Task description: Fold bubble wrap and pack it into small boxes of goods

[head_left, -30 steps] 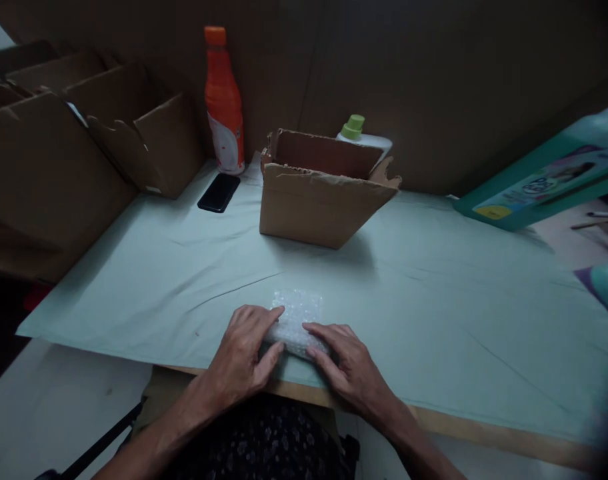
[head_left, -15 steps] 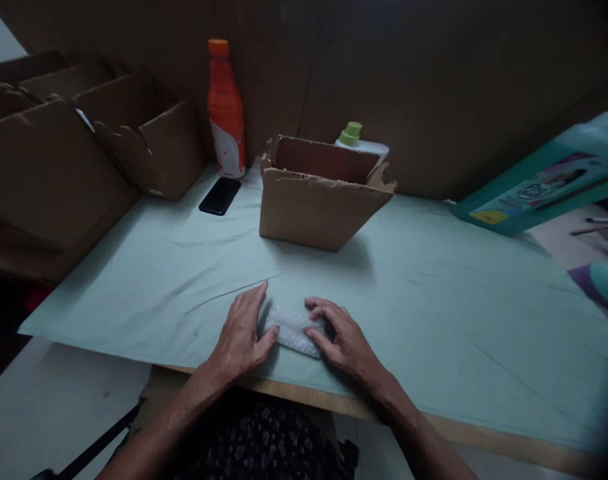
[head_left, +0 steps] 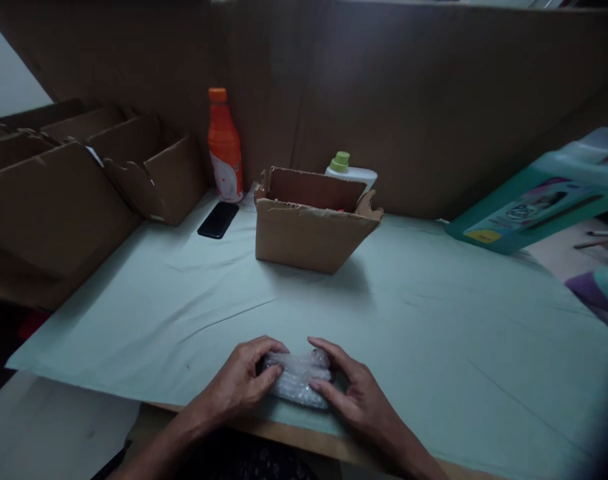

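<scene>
Head view: both hands closed on bubble-wrap bundle (head_left: 298, 379) at 6 o'clock on counter (head_left: 434, 333).
Left hand (head_left: 241, 383) and right hand (head_left: 357, 393) grip its ends; likely light, soft, slippery (contents hidden), best held end-to-end.

We saw the clear bubble-wrap bundle (head_left: 298, 380) lying rolled up flat near the counter's (head_left: 434, 320) front edge.

- A packing station is being shown: cut cardboard boxes (head_left: 74, 180) are being kept beside a paper-covered table (head_left: 434, 320).
- Cardboard walls (head_left: 434, 100) are being used behind.
</scene>
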`<action>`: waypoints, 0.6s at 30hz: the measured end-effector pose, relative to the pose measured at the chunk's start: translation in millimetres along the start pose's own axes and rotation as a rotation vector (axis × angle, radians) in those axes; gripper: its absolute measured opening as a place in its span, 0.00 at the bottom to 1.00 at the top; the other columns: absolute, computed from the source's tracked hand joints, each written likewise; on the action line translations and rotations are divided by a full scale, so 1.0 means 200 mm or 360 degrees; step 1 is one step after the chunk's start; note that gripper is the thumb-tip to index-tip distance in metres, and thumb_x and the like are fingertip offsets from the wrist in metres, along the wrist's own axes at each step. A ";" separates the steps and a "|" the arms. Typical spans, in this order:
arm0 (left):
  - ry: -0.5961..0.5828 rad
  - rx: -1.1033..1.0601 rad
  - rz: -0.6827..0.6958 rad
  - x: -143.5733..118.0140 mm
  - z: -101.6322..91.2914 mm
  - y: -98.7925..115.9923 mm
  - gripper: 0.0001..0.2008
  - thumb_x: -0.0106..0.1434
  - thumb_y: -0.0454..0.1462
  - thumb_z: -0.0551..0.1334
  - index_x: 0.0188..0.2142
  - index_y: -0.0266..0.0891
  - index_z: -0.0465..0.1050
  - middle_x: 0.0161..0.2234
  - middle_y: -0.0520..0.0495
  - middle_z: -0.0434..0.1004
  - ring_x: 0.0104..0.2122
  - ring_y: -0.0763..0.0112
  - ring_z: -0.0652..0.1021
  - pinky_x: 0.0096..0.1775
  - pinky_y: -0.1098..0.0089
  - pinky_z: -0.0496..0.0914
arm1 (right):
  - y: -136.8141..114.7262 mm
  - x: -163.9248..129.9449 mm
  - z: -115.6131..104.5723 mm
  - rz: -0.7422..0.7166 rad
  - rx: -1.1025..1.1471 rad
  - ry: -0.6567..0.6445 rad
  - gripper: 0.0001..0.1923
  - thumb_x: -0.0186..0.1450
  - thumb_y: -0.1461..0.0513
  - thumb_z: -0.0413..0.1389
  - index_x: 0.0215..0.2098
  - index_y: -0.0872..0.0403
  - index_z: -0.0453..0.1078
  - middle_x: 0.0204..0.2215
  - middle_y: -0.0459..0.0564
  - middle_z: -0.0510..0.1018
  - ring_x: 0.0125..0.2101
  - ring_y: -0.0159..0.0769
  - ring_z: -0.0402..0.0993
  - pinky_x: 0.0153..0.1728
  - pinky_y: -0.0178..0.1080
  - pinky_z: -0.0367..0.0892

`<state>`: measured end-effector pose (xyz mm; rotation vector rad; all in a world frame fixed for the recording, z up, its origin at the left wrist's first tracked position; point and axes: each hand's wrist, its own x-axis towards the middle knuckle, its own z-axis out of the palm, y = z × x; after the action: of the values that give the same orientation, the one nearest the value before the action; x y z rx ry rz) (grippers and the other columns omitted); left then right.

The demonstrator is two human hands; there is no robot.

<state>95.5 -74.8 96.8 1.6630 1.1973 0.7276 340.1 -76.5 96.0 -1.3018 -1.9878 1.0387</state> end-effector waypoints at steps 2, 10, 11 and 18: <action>-0.0008 0.0103 0.0077 0.05 -0.03 0.02 0.11 0.63 0.35 0.59 0.44 0.40 0.77 0.36 0.48 0.80 0.32 0.68 0.77 0.33 0.69 0.72 | 0.04 0.01 -0.02 -0.0013 0.0050 0.0144 0.24 0.66 0.60 0.59 0.61 0.48 0.69 0.46 0.51 0.81 0.39 0.39 0.80 0.39 0.37 0.77; 0.0813 0.1257 0.0943 0.59 -0.42 0.38 0.29 0.64 0.34 0.61 0.65 0.40 0.60 0.64 0.39 0.65 0.68 0.50 0.59 0.64 0.46 0.57 | 0.20 0.04 -0.08 0.0138 0.0029 0.0416 0.20 0.68 0.56 0.56 0.57 0.52 0.68 0.25 0.43 0.72 0.23 0.34 0.72 0.24 0.34 0.70; 0.0808 0.1358 0.0952 0.68 -0.46 0.41 0.31 0.63 0.34 0.61 0.65 0.38 0.60 0.64 0.39 0.65 0.68 0.49 0.58 0.64 0.46 0.56 | 0.20 0.04 -0.08 0.0138 -0.0018 0.0420 0.19 0.68 0.56 0.56 0.56 0.52 0.69 0.23 0.41 0.71 0.22 0.33 0.70 0.23 0.34 0.69; 0.0543 0.1627 0.0916 0.88 -0.54 0.41 0.10 0.65 0.32 0.56 0.37 0.39 0.76 0.33 0.47 0.79 0.38 0.63 0.78 0.63 0.44 0.55 | 0.16 0.04 -0.09 0.0110 -0.0042 0.0397 0.12 0.68 0.55 0.55 0.47 0.51 0.70 0.24 0.43 0.73 0.22 0.34 0.70 0.24 0.34 0.69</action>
<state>95.1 118.7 204.7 2.8997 1.4569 0.8170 368.3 -56.1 79.8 -1.4467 -1.7860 0.8372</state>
